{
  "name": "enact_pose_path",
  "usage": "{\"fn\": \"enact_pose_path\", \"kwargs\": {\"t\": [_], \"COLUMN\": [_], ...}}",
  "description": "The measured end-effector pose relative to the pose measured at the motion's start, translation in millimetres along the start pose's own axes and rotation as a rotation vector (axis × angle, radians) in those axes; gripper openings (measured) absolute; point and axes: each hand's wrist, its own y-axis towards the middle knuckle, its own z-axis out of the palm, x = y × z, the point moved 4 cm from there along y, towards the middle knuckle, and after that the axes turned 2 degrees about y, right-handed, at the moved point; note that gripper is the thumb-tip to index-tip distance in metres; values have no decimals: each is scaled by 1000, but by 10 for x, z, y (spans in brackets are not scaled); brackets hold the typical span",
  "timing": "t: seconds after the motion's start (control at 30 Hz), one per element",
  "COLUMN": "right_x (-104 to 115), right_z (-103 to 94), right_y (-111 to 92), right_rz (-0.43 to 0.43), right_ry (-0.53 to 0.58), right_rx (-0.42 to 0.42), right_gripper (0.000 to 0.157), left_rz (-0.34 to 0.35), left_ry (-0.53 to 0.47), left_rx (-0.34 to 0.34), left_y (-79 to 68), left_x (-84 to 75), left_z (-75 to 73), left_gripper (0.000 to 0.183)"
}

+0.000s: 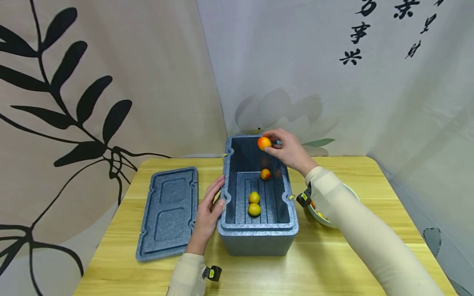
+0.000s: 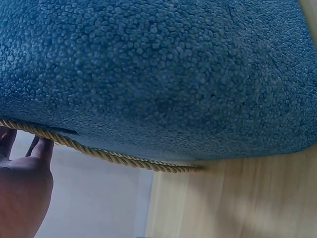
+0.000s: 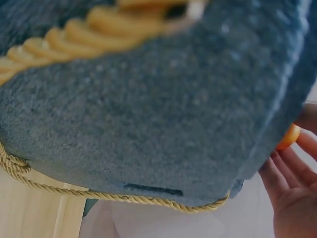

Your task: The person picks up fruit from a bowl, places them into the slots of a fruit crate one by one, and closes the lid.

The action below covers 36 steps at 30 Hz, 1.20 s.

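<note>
- Your right hand (image 1: 288, 149) pinches an orange-red fruit (image 1: 264, 143) between thumb and fingers, above the far end of the grey box (image 1: 256, 243).
- Your left hand (image 1: 210, 211) rests against the box's left side with fingers relaxed, grasping nothing.
- Inside the box you have two yellow fruits (image 1: 254, 210) towards the near end and a red-yellow fruit (image 1: 265, 174) farther back.
- The lid (image 1: 168, 213) lies left of the box; a bowl (image 1: 326, 222) sits right, partly hidden by your sleeve (image 1: 344, 205).

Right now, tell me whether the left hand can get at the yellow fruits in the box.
Probably yes: the left hand touches the box, whose open top leaves the yellow fruits uncovered; only its left rim stands between.
</note>
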Motion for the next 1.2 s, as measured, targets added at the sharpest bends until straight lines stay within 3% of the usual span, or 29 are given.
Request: {"fn": "enact_pose_path", "kwargs": {"t": [0.2,0.4,0.7,1.2], "right_x": [-6,-27,-57,-139], "right_z": [28,-48,-99,-274], "right_y": [1,-34,-88,-197], "right_rz": [-2,0,30,36], "right_ry": [-12,-25,-42,46], "right_rx": [-3,-43,-39,-89], "right_gripper": [62,57,52,49], "left_rz": [-5,-11,1,11], "left_ry": [-2,-3,11,19], "left_rx": [1,7,6,7], "left_y": [6,14,11,9], "left_x": [16,18,0,-6], "left_z": [-1,7,10,18], "left_gripper": [47,47,48,48]}}
